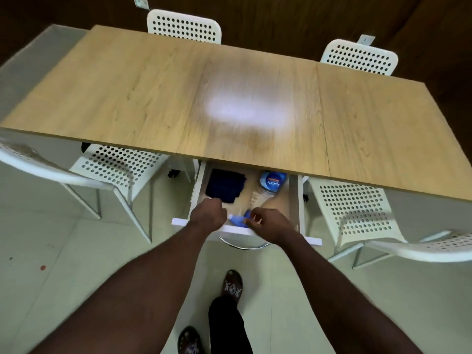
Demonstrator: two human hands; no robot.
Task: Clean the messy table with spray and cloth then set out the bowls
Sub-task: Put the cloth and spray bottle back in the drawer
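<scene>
A white drawer [296, 200] stands pulled out under the near edge of the wooden table [143, 98]. Inside, a folded dark blue cloth [224, 185] lies on the left. A clear spray bottle [272, 183] with a blue label lies on its side on the right, its blue trigger head [238, 221] toward me. My left hand [208, 213] is curled at the cloth's near corner; whether it pinches the cloth is hidden. The fingers of my right hand [268, 223] are closed around the trigger head. No bowls are in view.
White perforated chairs stand at the near left [117, 164], the near right [355, 208] and at the far side [184, 26]. A bright glare patch sits on the tabletop's middle. My feet are on the pale floor below the drawer's metal handle [242, 245].
</scene>
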